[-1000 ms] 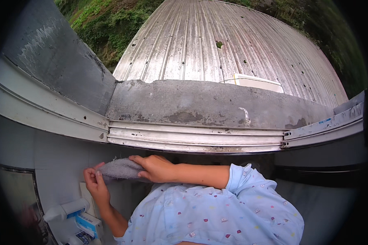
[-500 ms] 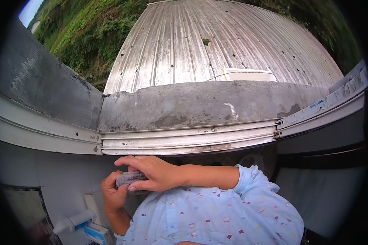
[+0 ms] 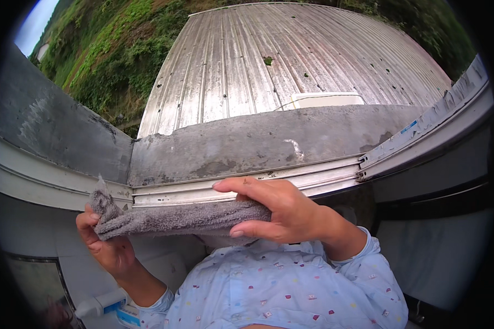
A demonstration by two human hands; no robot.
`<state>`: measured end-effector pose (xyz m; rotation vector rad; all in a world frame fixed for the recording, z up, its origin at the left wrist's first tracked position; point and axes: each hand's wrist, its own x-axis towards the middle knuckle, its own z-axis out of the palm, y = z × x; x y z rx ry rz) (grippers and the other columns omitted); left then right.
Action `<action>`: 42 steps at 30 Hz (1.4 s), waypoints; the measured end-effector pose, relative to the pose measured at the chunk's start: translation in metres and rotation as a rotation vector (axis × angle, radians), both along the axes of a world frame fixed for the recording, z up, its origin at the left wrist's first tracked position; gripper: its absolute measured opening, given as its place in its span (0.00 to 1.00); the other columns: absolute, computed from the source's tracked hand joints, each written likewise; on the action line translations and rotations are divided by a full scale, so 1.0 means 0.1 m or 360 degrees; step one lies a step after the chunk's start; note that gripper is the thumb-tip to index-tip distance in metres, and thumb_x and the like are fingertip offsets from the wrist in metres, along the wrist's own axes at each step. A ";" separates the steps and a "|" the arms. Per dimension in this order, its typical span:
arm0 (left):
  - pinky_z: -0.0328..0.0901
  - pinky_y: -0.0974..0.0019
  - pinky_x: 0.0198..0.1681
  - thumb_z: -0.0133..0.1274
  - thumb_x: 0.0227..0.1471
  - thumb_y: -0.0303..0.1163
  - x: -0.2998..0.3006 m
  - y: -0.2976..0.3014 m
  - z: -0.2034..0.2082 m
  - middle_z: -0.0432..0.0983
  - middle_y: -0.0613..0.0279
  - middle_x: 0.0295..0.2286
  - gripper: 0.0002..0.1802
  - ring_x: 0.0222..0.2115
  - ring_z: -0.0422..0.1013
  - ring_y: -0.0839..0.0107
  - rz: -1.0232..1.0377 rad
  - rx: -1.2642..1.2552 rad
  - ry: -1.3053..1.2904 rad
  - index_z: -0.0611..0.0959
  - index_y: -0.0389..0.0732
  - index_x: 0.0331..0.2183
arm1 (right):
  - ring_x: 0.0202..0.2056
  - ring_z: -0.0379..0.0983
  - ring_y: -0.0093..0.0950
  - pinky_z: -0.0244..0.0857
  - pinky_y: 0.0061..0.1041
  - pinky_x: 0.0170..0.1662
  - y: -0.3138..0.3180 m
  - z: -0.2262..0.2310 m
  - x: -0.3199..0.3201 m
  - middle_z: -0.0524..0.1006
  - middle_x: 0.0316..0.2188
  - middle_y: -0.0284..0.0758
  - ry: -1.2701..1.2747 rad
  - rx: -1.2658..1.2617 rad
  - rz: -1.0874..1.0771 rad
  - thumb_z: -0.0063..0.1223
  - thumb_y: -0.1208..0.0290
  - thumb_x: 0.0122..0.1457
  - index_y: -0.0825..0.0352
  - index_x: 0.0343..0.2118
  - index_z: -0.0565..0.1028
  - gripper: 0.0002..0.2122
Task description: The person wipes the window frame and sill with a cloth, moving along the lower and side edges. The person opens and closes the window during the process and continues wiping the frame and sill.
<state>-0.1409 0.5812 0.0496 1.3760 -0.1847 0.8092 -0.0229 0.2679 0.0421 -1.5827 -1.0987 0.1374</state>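
Note:
A grey terry cloth [image 3: 175, 219] is stretched lengthwise between my two hands, just in front of the window track [image 3: 313, 180]. Its left end is pinched by my left hand [image 3: 108, 247], and a corner sticks up above those fingers. My right hand [image 3: 280, 211] grips the other end, thumb below and fingers above, with the index finger reaching out over the cloth. The cloth hides part of the track behind it. Whether it touches the track I cannot tell.
Beyond the track lies a grey concrete ledge [image 3: 230, 140], with a corrugated metal roof [image 3: 247, 66] outside. White frame sides rise left and right. A white bottle [image 3: 101, 302] and a blue-and-white box [image 3: 129, 315] stand low at left.
The cloth was bunched between both hands; now it is drawn out long. My left hand has moved left and up, my right hand to the right and up.

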 end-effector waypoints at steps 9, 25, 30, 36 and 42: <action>0.64 0.70 0.34 0.51 0.39 0.16 0.67 -0.62 -0.43 0.70 0.63 0.34 0.18 0.32 0.68 0.72 0.0177 0.1062 0.0811 0.80 0.37 0.38 | 0.43 0.73 0.42 0.65 0.39 0.48 -0.83 -0.31 0.14 0.76 0.37 0.41 -0.0500 -0.0805 -0.0855 0.65 0.71 0.54 0.69 0.46 0.75 0.18; 0.63 0.70 0.51 0.51 0.52 0.12 0.57 -0.37 -0.57 0.68 0.60 0.41 0.12 0.42 0.67 0.72 0.0033 0.0604 0.0305 0.77 0.37 0.38 | 0.40 0.71 0.45 0.64 0.40 0.44 -1.09 -0.31 -0.14 0.74 0.40 0.40 -0.0233 -0.0899 -0.1152 0.63 0.77 0.50 0.67 0.32 0.71 0.10; 0.64 0.67 0.49 0.51 0.50 0.12 0.53 -0.35 -0.60 0.69 0.58 0.39 0.17 0.40 0.68 0.67 0.0208 0.1074 0.0545 0.79 0.36 0.43 | 0.44 0.72 0.41 0.61 0.38 0.48 -1.05 -0.35 -0.29 0.76 0.40 0.37 -0.0277 -0.0865 -0.1060 0.65 0.77 0.48 0.67 0.35 0.72 0.13; 0.65 0.64 0.44 0.54 0.46 0.16 0.49 -0.33 -0.64 0.71 0.56 0.34 0.09 0.36 0.69 0.62 0.0368 0.1163 0.0685 0.77 0.36 0.32 | 0.39 0.72 0.40 0.63 0.35 0.46 -1.08 -0.47 -0.30 0.76 0.32 0.38 -0.0239 -0.0571 -0.1230 0.67 0.75 0.48 0.67 0.35 0.76 0.12; 0.65 0.66 0.46 0.51 0.50 0.16 0.29 -0.17 -0.68 0.72 0.61 0.36 0.11 0.37 0.68 0.70 -0.0149 0.0255 0.0350 0.74 0.38 0.37 | 0.33 0.73 0.34 0.66 0.29 0.36 -1.10 -0.05 -0.40 0.75 0.30 0.37 -0.0043 -0.0451 -0.1018 0.61 0.83 0.48 0.68 0.34 0.81 0.09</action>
